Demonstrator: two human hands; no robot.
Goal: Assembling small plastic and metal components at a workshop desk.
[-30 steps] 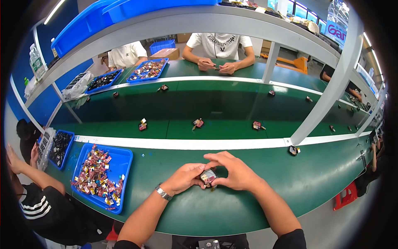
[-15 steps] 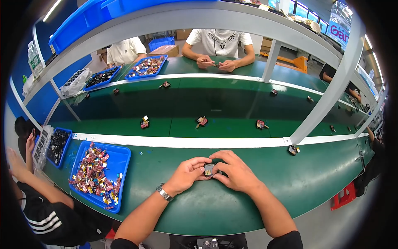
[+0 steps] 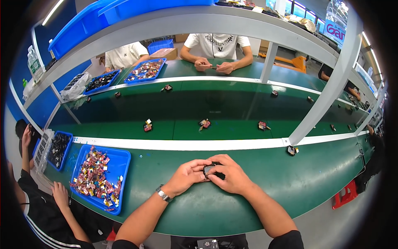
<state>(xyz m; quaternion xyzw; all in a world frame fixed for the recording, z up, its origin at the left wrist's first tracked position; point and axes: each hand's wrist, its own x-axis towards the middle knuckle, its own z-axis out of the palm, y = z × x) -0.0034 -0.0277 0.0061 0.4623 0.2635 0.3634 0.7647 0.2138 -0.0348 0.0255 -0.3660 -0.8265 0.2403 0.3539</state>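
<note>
Over the green bench (image 3: 174,216) in front of me, both hands are at a small black square casing (image 3: 208,169) with a grey inner face. My left hand (image 3: 187,176) wraps its left side, thumb and fingers closed on it; a metal watch is on that wrist. Curled over the casing from the right, my right hand (image 3: 230,174) presses thumb and fingertips against its face and edge. The right fingers partly cover the casing, so its inside shows only in part. To the left lies a blue tray (image 3: 127,166) heaped with small pink, yellow and white wired parts.
A white rail (image 3: 182,144) separates my bench from a green belt (image 3: 182,106) carrying small assemblies (image 3: 205,124). One black assembly (image 3: 292,150) sits near a grey post (image 3: 327,83). Black parts fill another tray (image 3: 60,151). Co-workers sit opposite and at left, one hand (image 3: 60,195) beside my tray.
My right fingers have moved further over the casing, covering more of it. Assemblies on the belt have shifted slightly right. The left co-worker's arm has come toward the blue tray.
</note>
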